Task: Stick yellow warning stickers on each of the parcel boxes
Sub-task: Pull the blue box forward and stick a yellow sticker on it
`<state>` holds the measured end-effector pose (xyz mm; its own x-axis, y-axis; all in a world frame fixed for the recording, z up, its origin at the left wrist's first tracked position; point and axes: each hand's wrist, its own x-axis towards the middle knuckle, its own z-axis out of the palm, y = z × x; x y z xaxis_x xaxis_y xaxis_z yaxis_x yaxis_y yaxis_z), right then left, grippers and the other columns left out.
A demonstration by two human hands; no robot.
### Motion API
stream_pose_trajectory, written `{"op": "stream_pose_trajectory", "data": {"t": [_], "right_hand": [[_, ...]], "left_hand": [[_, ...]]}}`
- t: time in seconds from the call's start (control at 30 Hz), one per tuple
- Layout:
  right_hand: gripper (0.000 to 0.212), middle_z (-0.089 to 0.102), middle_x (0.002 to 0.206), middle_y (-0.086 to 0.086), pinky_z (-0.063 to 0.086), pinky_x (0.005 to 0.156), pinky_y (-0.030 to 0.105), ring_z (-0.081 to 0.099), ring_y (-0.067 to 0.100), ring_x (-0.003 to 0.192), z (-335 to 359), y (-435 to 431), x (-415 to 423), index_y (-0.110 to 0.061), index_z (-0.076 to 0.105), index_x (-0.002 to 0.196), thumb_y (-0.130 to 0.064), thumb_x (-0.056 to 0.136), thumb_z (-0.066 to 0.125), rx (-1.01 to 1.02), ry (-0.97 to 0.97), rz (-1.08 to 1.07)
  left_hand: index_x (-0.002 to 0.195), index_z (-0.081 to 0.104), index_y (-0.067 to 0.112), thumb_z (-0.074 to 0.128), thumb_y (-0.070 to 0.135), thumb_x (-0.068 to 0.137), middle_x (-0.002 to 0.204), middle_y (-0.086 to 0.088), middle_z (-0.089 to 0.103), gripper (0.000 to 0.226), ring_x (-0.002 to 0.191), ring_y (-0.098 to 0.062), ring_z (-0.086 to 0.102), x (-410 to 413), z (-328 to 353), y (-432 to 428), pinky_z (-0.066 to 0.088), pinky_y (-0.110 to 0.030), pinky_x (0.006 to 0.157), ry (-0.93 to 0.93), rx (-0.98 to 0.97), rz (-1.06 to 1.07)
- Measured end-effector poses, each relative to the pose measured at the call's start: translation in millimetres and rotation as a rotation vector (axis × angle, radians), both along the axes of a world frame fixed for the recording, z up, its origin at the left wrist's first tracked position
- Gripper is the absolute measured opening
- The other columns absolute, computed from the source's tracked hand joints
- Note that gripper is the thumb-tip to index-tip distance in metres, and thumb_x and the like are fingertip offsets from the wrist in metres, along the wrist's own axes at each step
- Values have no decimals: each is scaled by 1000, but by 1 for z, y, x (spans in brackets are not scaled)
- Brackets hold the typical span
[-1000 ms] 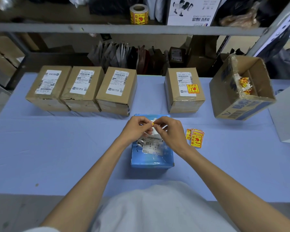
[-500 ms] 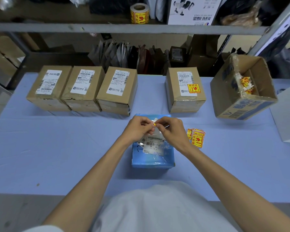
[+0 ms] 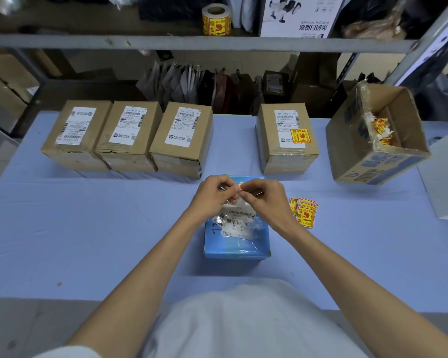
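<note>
My left hand point(image 3: 214, 196) and my right hand point(image 3: 265, 200) meet above a blue parcel box point(image 3: 237, 244) and pinch a small yellow sticker point(image 3: 240, 188) with its white backing between their fingertips. The blue box carries a white shipping label. A small stack of yellow warning stickers point(image 3: 304, 211) lies on the table just right of my right hand. Three brown parcel boxes point(image 3: 130, 135) stand in a row at the back left with only white labels. A fourth brown box point(image 3: 286, 140) further right bears a yellow sticker.
An open cardboard box point(image 3: 373, 140) with crumpled sticker backings sits tilted at the back right. A white box point(image 3: 445, 177) is at the right edge. A sticker roll point(image 3: 216, 20) stands on the shelf above. The table point(image 3: 88, 228) has a blue cover.
Both hands have stayed together over the blue box, working the sticker between the fingertips; they have lifted slightly. Nothing else has moved.
</note>
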<state>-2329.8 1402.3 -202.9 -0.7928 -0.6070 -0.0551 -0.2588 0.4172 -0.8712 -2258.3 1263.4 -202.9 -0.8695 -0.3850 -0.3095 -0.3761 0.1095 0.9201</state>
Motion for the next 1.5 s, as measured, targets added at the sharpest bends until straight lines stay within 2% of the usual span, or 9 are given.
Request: {"op": "stream_pose_trajectory", "data": {"t": [0.17, 0.33, 0.6, 0.73, 0.9, 1.07, 1.27, 1.4, 1.5], "right_hand": [[8, 73, 75, -3, 48, 61, 12, 66, 2, 67, -2, -1, -1, -11, 76, 85, -16, 84, 69, -23, -37, -42], [10, 72, 72, 2, 56, 63, 29, 68, 14, 68, -4, -2, -3, -10, 73, 81, -12, 85, 65, -74, -152, -96], [10, 66, 66, 14, 53, 57, 24, 62, 17, 59, 5, -7, 0, 2, 68, 82, -3, 86, 60, -193, -291, -134], [12, 66, 66, 15, 56, 59, 26, 64, 18, 58, 4, -9, -1, 2, 68, 83, -5, 88, 60, -220, -310, -174], [11, 66, 67, 14, 56, 57, 26, 64, 16, 57, 5, -6, -6, 1, 65, 81, 3, 86, 55, -239, -392, -253], [12, 67, 73, 17, 56, 57, 30, 64, 17, 59, 2, -5, -5, 0, 66, 82, 0, 87, 55, -189, -363, -213], [12, 67, 72, 15, 55, 56, 26, 62, 14, 57, -3, -4, -8, 5, 66, 85, 0, 88, 55, -174, -380, -288], [13, 68, 69, 8, 55, 57, 23, 62, 10, 55, -4, -1, -10, 3, 66, 86, -3, 89, 55, -147, -374, -311], [13, 67, 69, 6, 55, 56, 21, 62, 10, 55, -3, -1, -10, 3, 65, 87, -3, 90, 55, -144, -368, -317]], "left_hand": [[83, 66, 5, 63, 13, 89, 73, -6, 69, 10, 63, -11, 66, 2, 1, -1, 51, -16, 63, 25, -108, -39], [82, 65, 4, 63, 11, 87, 75, -9, 69, 8, 64, -14, 66, 1, 2, 2, 50, -19, 65, 49, -107, -24], [76, 55, 12, 56, 19, 93, 75, -3, 61, 19, 72, -18, 62, -8, -2, 10, 51, -37, 78, 25, 113, 76], [82, 54, 2, 57, 22, 95, 76, -3, 58, 24, 70, -19, 58, -11, -2, 11, 53, -33, 74, 88, 152, 66], [74, 49, 7, 56, 15, 96, 91, -23, 62, 24, 76, -20, 65, -11, -5, 5, 59, -24, 68, 79, 300, 215], [72, 48, 10, 57, 16, 95, 82, -18, 62, 26, 70, -18, 67, -11, -8, 5, 59, -36, 74, 37, 242, 244], [71, 47, 11, 60, 15, 93, 85, -18, 61, 26, 83, -26, 64, -13, -15, -3, 58, -42, 81, -7, 193, 378], [67, 44, 12, 63, 5, 88, 68, -6, 53, 29, 72, -18, 57, -11, -17, -8, 58, -31, 68, -1, 139, 503], [70, 45, 15, 63, 4, 86, 73, -8, 55, 26, 72, -19, 56, -9, -16, -9, 55, -28, 61, -16, 109, 520]]}}
